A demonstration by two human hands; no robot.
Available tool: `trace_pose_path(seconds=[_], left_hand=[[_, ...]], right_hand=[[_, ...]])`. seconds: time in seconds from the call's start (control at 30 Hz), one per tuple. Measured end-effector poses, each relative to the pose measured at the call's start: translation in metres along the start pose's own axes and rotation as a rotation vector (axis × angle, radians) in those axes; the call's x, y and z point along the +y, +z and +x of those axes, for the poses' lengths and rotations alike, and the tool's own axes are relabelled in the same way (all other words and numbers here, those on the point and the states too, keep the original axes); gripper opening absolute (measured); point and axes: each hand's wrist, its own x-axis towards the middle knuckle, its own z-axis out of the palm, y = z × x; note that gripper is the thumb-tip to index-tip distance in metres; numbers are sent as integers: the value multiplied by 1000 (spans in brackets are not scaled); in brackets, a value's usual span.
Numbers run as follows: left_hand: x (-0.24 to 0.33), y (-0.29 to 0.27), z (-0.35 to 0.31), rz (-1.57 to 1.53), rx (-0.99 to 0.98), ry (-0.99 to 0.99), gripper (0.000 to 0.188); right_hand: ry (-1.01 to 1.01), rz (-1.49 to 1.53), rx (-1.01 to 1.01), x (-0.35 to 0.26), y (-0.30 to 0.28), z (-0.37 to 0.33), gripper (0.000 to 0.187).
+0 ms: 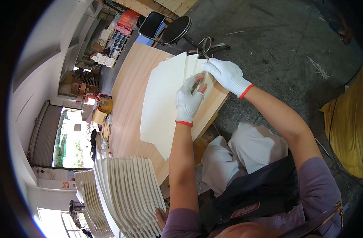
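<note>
Closest to the camera, a dark apron [269, 174] and pale trousers [257, 144] fill the lower right, while a stack of curved off-white pieces [130, 190] shows rows of ridged edges at the lower left, its base cut off by the picture's rim. The person's left hand [186, 101] wears a white knit glove with a red cuff (bare thumb and fingertip poke out); its thumb and forefinger bend toward the edges of the cream sheets [159, 105], but I cannot tell whether that grip is clamped on one. These flat, smooth, straight-edged sheets lie overlapped in a fan on the wood-grained tabletop [124, 91], their long axis running away from the person and leaning right at the far end, one corner pointing back toward the person. The right hand [229, 74], gloved alike, bends over their far right end; its fingertips are hard to make out, so whether that grip is pinched together is unclear. Past the tabletop stand a round black stool [176, 30] and a black chair [151, 25] on the dark, scuffed floor [269, 43]; farther off, cartons [84, 86] blur near a bright doorway [75, 139].
</note>
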Motion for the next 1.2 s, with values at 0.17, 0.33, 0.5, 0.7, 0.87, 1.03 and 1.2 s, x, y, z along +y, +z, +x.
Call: trace_pose_path(seconds=[0.17,0.33,0.5,0.7,0.87,1.03,1.2], left_hand=[[4,-1,0,-4,-6,-24,35],[2,-2,0,-14,-24,-14,36],[10,1,0,65,76,-4,32],[18,1,-1,227,44,35,29],[20,0,-4,292,17,5,31],[16,0,-3,245,9,-12,33],[19,0,-3,247,18,5,30]], right_hand=[[2,-12,-9,1,-1,0,47],[-11,6,16,2,2,-1,48],[4,-73,-31,-4,-3,-2,49],[-24,-127,-3,3,3,0,39],[-38,-60,45,8,9,-1,41],[-57,-67,69,11,11,-1,42],[-34,-56,48,9,7,-2,43]])
